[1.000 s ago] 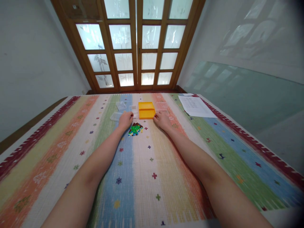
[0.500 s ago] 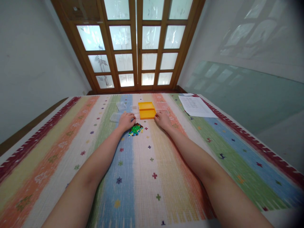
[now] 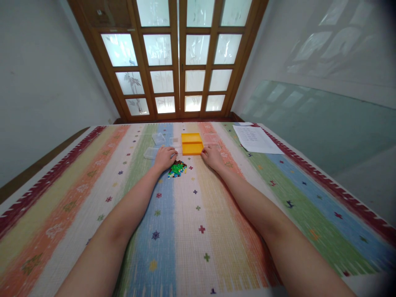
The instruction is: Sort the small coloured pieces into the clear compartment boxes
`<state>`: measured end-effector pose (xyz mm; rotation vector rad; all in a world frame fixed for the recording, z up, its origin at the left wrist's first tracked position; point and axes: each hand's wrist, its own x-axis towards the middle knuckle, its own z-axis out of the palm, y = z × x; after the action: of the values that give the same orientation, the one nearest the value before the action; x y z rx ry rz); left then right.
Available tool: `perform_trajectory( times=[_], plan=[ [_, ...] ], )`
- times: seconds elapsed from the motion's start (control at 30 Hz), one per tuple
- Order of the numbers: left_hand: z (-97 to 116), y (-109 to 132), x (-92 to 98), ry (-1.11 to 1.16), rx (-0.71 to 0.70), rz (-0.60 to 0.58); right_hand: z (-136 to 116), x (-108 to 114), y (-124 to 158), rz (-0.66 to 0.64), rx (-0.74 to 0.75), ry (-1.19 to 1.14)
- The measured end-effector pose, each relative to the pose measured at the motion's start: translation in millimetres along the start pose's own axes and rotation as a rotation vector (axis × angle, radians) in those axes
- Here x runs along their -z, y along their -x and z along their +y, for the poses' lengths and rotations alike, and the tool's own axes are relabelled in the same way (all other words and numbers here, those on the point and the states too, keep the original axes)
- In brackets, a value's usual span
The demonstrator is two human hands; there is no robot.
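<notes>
My left hand (image 3: 165, 158) rests on the cloth with its fingers curled together, at the upper left edge of a pile of small coloured pieces (image 3: 177, 168), mostly green with brown, blue, yellow and white. What lies under its fingertips is hidden. My right hand (image 3: 211, 156) also lies with bent fingers, its fingertips at the near right corner of a shallow yellow box (image 3: 192, 149). Whether they grip that corner or only sit beside it does not show. A divider splits the open box into two compartments. A clear plastic case (image 3: 150, 153) lies just left of my left hand.
Another clear plastic box (image 3: 159, 138) stands farther back on the left. Transparent pieces (image 3: 210, 139) lie to the right of the yellow box. Printed paper (image 3: 256, 139) lies at the far right of the striped tablecloth (image 3: 185, 247). Behind the table is a glazed wooden door (image 3: 179, 62).
</notes>
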<state>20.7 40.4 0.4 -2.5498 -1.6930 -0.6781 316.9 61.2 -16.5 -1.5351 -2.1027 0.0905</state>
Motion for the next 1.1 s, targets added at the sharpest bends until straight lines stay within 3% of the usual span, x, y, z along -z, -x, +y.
perform_trajectory(
  times=[0.13, 0.27, 0.37, 0.5, 0.67, 0.77, 0.87, 0.97, 1.1],
  plan=[
    [-7.2, -4.7, 10.5, 0.004, 0.023, 0.107, -0.9, 1.4, 0.8, 0.006, 0.013, 0.004],
    [-38.4, -5.8, 33.0, 0.064, 0.090, 0.172, -1.9, 4.8, 1.7, 0.068, 0.004, -0.009],
    [-74.5, 7.9, 45.1, 0.070, 0.138, 0.088, -4.2, 8.0, 1.1, 0.116, -0.005, -0.023],
    [-114.0, 37.6, 46.5, 0.057, 0.139, -0.090, -12.7, 9.5, -0.6, 0.126, 0.012, -0.061],
    [-127.3, 52.8, 42.6, 0.106, 0.126, -0.075, -28.9, 9.1, 1.9, 0.112, 0.117, -0.146],
    [-119.5, 51.4, 43.6, 0.277, 0.154, 0.015, -40.2, 12.3, 6.2, 0.121, 0.246, -0.224],
    [-96.7, 50.0, 48.5, 0.437, 0.160, 0.150, -56.7, 20.0, 11.2, 0.151, 0.361, -0.286],
    [-55.3, 50.0, 56.3, 0.501, 0.111, 0.278, -78.3, 29.6, 16.4, 0.172, 0.464, -0.299],
    [11.1, 52.0, 63.0, 0.474, 0.032, 0.313, -100.1, 37.3, 22.1, 0.187, 0.586, -0.260]
  ],
)
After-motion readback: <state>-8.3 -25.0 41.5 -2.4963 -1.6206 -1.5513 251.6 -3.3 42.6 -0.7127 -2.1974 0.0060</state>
